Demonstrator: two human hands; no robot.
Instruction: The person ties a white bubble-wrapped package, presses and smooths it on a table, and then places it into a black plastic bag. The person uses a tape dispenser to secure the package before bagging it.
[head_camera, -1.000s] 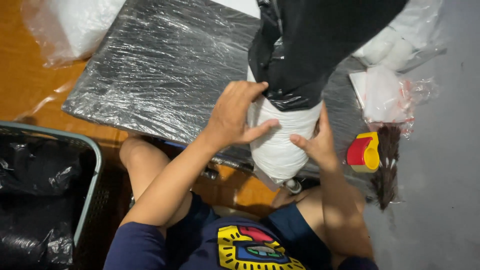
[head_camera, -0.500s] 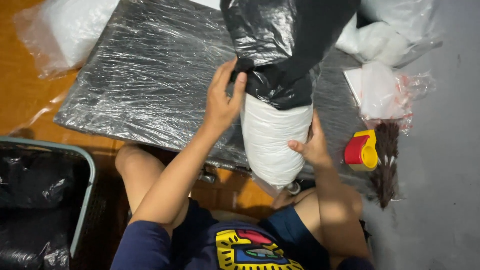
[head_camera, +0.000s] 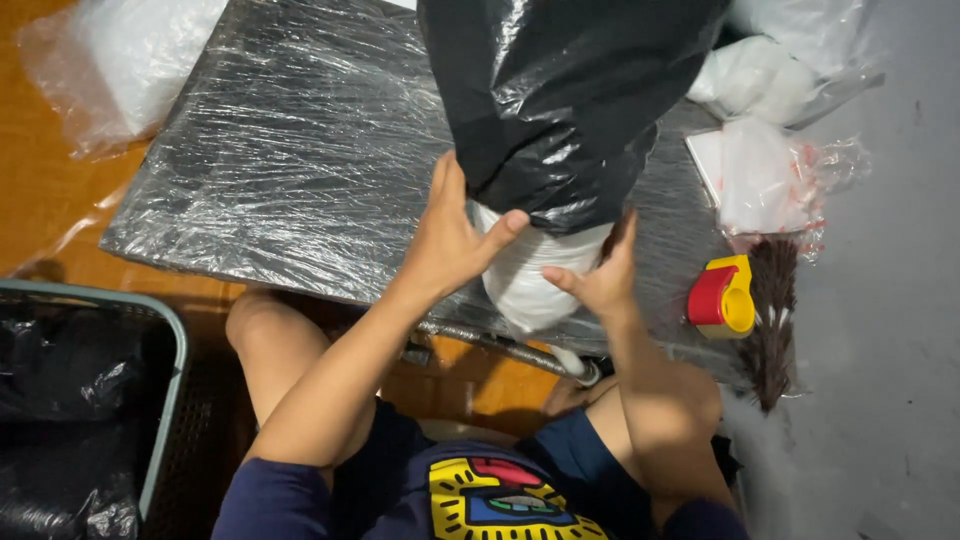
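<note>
Closest to me is the seated person's lap, bare knees either side, with a grey-rimmed bin (head_camera: 172, 345) lined in black plastic at their left.

Just beyond the knees the 2 hands meet on a white bundle (head_camera: 530, 282) that hangs over the near edge of the bench (head_camera: 300, 170). The left hand (head_camera: 452, 238) lies flat against the bundle's side, fingers (head_camera: 447, 180) together and running up onto the black plastic bag (head_camera: 560, 100), thumb hooked across the front at the bag's hem. The right hand (head_camera: 600, 275) presses the opposite side, fingers pinching the bag's lower edge against the white surface.

The bag covers only the upper part; the lower part of the bundle is bare. To my eye the thin film is stretched tight at the hem, so a hard tug could tear it, or the hem could bunch up on 1 side. With its bottom unsupported, the bundle might also slide out downward toward the floor.

Farther right, a red and yellow tape dispenser (head_camera: 722, 296) and a dark brush (head_camera: 770, 310) sit near the bench edge; an elbow could knock them off. Behind lie clear plastic bags (head_camera: 760, 170).
</note>
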